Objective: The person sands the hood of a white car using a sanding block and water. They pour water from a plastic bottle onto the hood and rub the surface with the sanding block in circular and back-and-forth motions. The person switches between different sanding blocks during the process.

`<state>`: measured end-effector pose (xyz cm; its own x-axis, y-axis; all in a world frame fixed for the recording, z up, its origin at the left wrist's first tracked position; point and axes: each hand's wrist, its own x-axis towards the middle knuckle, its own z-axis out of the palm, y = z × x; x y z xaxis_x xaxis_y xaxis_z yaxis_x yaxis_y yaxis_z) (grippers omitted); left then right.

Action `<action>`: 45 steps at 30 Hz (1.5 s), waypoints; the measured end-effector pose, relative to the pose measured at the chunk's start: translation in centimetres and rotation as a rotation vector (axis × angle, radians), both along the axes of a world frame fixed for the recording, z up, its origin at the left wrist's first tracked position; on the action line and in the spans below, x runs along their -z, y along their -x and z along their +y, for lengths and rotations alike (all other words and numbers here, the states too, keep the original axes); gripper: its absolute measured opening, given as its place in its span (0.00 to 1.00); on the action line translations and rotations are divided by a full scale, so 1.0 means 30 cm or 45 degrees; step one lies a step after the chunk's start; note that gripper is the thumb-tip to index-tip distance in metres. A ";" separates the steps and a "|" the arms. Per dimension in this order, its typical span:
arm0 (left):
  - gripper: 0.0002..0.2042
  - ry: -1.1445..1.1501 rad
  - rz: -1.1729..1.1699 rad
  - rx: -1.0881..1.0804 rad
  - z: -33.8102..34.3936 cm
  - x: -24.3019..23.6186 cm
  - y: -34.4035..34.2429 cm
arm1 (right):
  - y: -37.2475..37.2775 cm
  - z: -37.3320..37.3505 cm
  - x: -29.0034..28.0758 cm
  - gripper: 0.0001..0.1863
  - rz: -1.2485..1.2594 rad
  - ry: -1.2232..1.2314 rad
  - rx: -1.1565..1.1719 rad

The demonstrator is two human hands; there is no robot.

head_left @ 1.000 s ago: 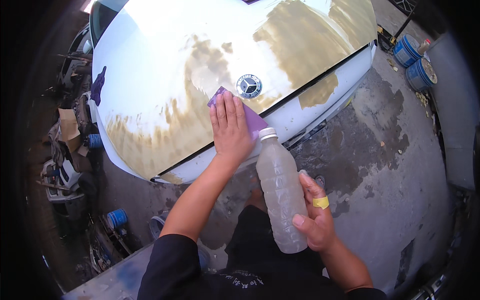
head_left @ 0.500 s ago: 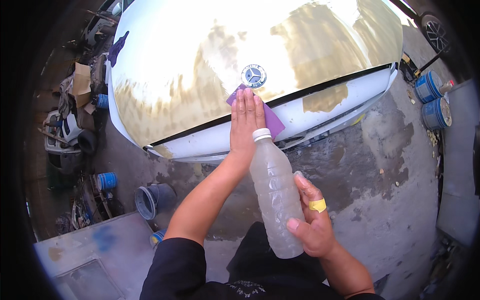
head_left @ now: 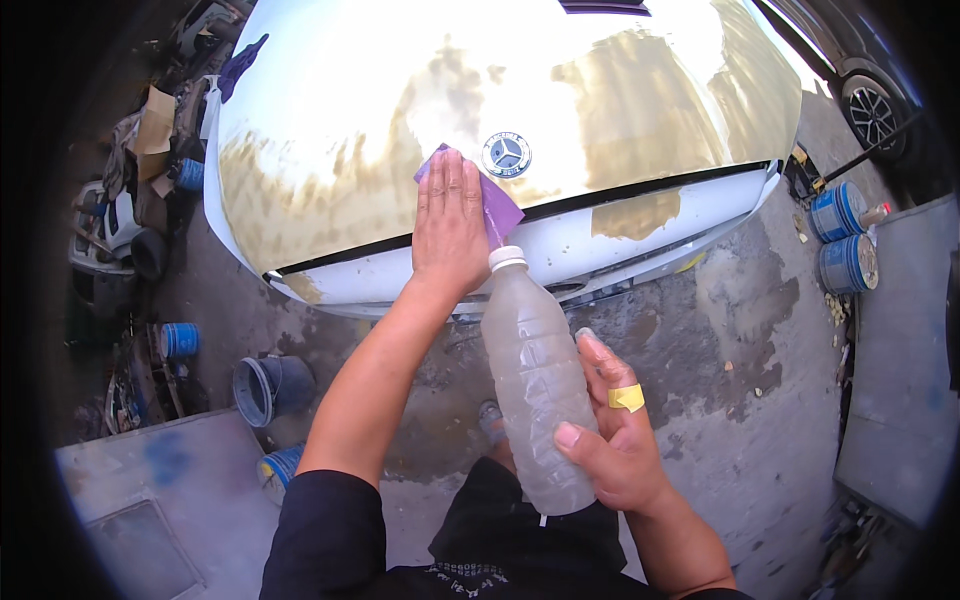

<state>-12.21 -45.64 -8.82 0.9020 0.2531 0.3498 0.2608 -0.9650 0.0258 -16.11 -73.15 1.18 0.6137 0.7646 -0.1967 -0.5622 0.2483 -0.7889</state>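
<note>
1. Far left of the car hood (head_left: 330, 90) we see a blue can (head_left: 180, 340) and a dark bucket (head_left: 268, 388) on the concrete floor (head_left: 720, 420), below the hood's front corner.
2. Our left hand (head_left: 450, 225) lies flat on the hood near its front edge, fingers straight and close together, pressing a purple sanding sheet (head_left: 497, 207) against the paint.
3. The sheet shows past the fingers, just left of and below the round emblem (head_left: 506, 154) on the hood.
4. Our right hand (head_left: 612, 440) is wrapped around a cloudy plastic bottle (head_left: 535, 385), held upright in front of the hood's edge, its white cap near the left wrist. A yellow strip circles one finger.
5. Right of the hood, two blue tins (head_left: 838, 238) sit on the floor.
</note>
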 end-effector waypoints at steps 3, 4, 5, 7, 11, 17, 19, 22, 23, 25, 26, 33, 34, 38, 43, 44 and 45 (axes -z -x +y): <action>0.47 0.103 0.006 -0.039 -0.153 0.023 -0.029 | -0.010 -0.009 0.013 0.43 -0.047 0.032 0.012; 0.47 0.091 0.034 -0.026 -0.180 0.013 -0.007 | -0.011 -0.006 0.006 0.43 -0.036 0.028 -0.008; 0.48 0.095 0.050 -0.002 -0.211 0.024 -0.001 | -0.015 -0.011 0.007 0.43 -0.036 0.042 -0.016; 0.49 -0.096 0.075 0.080 -0.166 0.065 0.005 | -0.025 -0.021 0.012 0.43 -0.057 0.068 -0.007; 0.42 0.063 -0.024 0.145 -0.042 0.015 0.064 | -0.026 -0.051 0.013 0.43 0.004 0.025 -0.019; 0.37 -0.010 0.011 0.398 -0.037 0.022 0.042 | -0.029 -0.076 0.037 0.42 -0.001 0.035 -0.007; 0.35 -0.036 0.011 0.442 -0.038 0.017 0.034 | -0.034 -0.076 0.034 0.42 0.015 0.017 0.002; 0.31 -0.152 -0.040 0.413 -0.060 0.033 -0.009 | -0.039 -0.057 0.036 0.42 0.033 -0.003 -0.009; 0.29 -0.154 -0.088 0.381 -0.092 0.044 -0.034 | -0.043 -0.051 0.041 0.42 0.037 -0.001 -0.012; 0.24 -0.182 -0.246 0.338 -0.134 0.062 -0.082 | -0.054 -0.033 0.041 0.42 -0.021 0.005 -0.016; 0.24 -0.158 -0.232 0.369 -0.128 0.059 -0.078 | -0.058 -0.025 0.042 0.42 -0.051 0.010 -0.017; 0.26 0.082 -0.193 0.510 -0.032 0.017 0.030 | -0.054 -0.007 0.039 0.42 -0.013 -0.012 -0.014; 0.26 0.079 -0.198 0.524 -0.029 0.023 0.017 | -0.050 -0.006 0.040 0.42 0.006 -0.028 -0.011; 0.24 0.066 -0.266 0.558 -0.151 0.031 -0.166 | -0.054 -0.001 0.038 0.42 0.003 0.025 0.011; 0.23 0.005 -0.141 0.516 -0.158 -0.002 -0.161 | -0.063 -0.012 0.035 0.41 0.014 0.032 0.036; 0.23 0.000 -0.112 0.526 -0.126 -0.011 -0.116 | -0.067 -0.019 0.029 0.41 0.027 0.032 0.043; 0.23 -0.004 -0.082 0.545 -0.089 -0.013 -0.066 | -0.071 -0.032 0.028 0.42 0.041 0.022 0.048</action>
